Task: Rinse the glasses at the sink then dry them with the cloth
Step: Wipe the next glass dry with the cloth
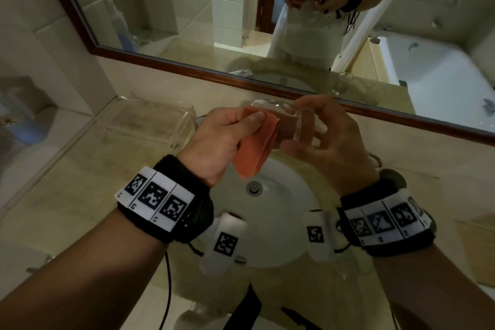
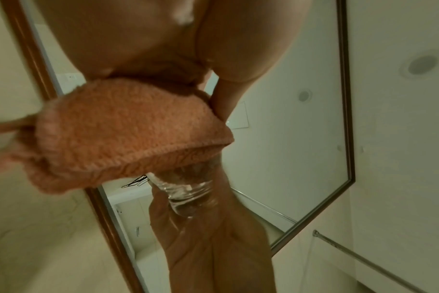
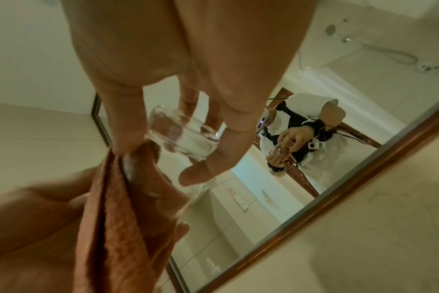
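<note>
Above the white sink point(image 1: 284, 222), my right hand point(image 1: 321, 139) grips a clear glass point(image 1: 297, 123) lying on its side, mouth toward the left. My left hand point(image 1: 227, 134) pinches an orange cloth point(image 1: 254, 153) and pushes part of it into the glass's mouth; the rest hangs down over the basin. The left wrist view has the cloth point(image 2: 128, 134) bunched over the glass point(image 2: 188, 194). In the right wrist view, fingers curl round the glass point(image 3: 183, 138) with the cloth point(image 3: 123, 208) beside it. A second glass shows only as a reflection in the mirror.
A clear plastic tray point(image 1: 150, 123) sits on the beige counter point(image 1: 88, 195) left of the sink. A framed mirror point(image 1: 241, 16) runs along the wall behind. The drain point(image 1: 254, 188) lies below my hands. A tan mat point(image 1: 479, 252) lies at the right edge.
</note>
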Action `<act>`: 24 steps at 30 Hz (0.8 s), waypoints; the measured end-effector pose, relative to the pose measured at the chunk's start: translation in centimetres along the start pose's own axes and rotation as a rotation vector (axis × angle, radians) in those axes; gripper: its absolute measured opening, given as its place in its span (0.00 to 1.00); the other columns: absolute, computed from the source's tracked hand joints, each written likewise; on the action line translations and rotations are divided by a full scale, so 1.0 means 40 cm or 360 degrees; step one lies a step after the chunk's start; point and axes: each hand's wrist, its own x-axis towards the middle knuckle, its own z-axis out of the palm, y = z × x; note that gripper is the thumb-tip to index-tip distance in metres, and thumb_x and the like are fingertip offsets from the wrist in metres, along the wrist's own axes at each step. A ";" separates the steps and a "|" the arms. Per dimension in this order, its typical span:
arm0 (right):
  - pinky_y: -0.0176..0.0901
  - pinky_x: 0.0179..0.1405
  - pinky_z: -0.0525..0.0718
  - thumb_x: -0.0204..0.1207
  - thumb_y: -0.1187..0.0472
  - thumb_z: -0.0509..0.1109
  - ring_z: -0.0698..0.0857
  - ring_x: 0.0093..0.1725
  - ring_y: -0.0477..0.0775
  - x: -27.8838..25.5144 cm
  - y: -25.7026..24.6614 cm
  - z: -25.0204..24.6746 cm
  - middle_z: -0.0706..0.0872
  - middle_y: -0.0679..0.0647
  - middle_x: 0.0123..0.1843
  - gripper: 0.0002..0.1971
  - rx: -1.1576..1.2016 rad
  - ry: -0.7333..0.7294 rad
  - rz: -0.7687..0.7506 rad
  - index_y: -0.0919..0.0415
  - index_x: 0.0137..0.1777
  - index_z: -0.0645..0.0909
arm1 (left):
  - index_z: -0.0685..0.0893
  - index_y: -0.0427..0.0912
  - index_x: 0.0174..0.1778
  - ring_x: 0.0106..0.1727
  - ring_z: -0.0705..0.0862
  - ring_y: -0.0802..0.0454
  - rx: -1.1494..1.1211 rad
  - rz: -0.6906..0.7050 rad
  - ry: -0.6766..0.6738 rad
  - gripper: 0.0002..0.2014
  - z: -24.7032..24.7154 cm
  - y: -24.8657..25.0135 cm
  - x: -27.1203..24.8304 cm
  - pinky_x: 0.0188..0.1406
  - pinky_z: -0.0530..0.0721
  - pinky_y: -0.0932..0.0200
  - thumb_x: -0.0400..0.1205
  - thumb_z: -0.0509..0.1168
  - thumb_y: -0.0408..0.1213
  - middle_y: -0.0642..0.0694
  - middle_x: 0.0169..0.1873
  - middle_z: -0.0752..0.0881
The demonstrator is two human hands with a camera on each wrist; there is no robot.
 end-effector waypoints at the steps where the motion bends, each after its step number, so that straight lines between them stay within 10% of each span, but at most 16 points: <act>1: 0.48 0.44 0.92 0.69 0.50 0.81 0.91 0.53 0.53 0.003 -0.009 0.002 0.85 0.56 0.62 0.21 0.0077 0.0052 0.0135 0.52 0.59 0.80 | 0.90 0.30 0.52 0.55 0.88 0.26 0.0001 0.0011 -0.0005 0.15 0.001 -0.001 0.001 0.62 0.85 0.39 0.80 0.66 0.38 0.24 0.52 0.90; 4: 0.48 0.28 0.87 0.78 0.35 0.64 0.90 0.33 0.54 0.017 -0.024 0.002 0.90 0.60 0.46 0.26 -0.0057 0.0077 0.0459 0.60 0.57 0.80 | 0.91 0.32 0.49 0.52 0.87 0.28 0.0062 0.0040 0.0011 0.14 0.012 0.001 0.000 0.60 0.84 0.37 0.79 0.66 0.39 0.20 0.52 0.88; 7: 0.43 0.24 0.82 0.86 0.45 0.62 0.86 0.27 0.57 0.024 -0.013 -0.007 0.88 0.57 0.33 0.21 -0.0138 0.0007 0.0392 0.66 0.54 0.81 | 0.90 0.30 0.52 0.56 0.85 0.20 0.0085 0.0038 0.0026 0.17 0.017 -0.007 0.006 0.65 0.80 0.28 0.79 0.66 0.41 0.19 0.53 0.87; 10: 0.44 0.33 0.89 0.81 0.56 0.73 0.91 0.39 0.55 0.016 -0.003 -0.019 0.88 0.55 0.48 0.10 -0.0086 -0.0053 0.0244 0.58 0.57 0.80 | 0.89 0.28 0.53 0.57 0.85 0.18 0.0033 -0.0013 0.0046 0.16 0.018 -0.009 0.016 0.64 0.82 0.30 0.83 0.67 0.40 0.20 0.52 0.88; 15: 0.49 0.54 0.91 0.62 0.65 0.87 0.89 0.59 0.52 -0.007 0.023 -0.033 0.87 0.50 0.61 0.26 -0.0085 -0.0020 0.0068 0.47 0.57 0.82 | 0.90 0.30 0.51 0.50 0.84 0.33 0.0018 -0.0052 0.0073 0.15 0.023 -0.021 0.016 0.54 0.82 0.44 0.81 0.70 0.41 0.26 0.49 0.88; 21: 0.50 0.38 0.90 0.76 0.35 0.69 0.92 0.43 0.58 0.000 0.007 -0.026 0.92 0.58 0.50 0.28 0.0393 0.0097 0.0673 0.61 0.60 0.83 | 0.94 0.39 0.45 0.43 0.89 0.45 0.0046 0.0010 -0.0016 0.11 0.029 -0.030 0.015 0.49 0.87 0.52 0.79 0.67 0.39 0.40 0.40 0.93; 24: 0.45 0.28 0.88 0.82 0.41 0.64 0.88 0.33 0.62 -0.007 0.000 -0.029 0.91 0.63 0.40 0.26 0.0267 0.0023 0.0680 0.67 0.56 0.85 | 0.94 0.41 0.44 0.41 0.89 0.49 0.0035 0.0032 -0.0024 0.11 0.038 -0.032 0.015 0.47 0.86 0.57 0.80 0.67 0.39 0.42 0.39 0.93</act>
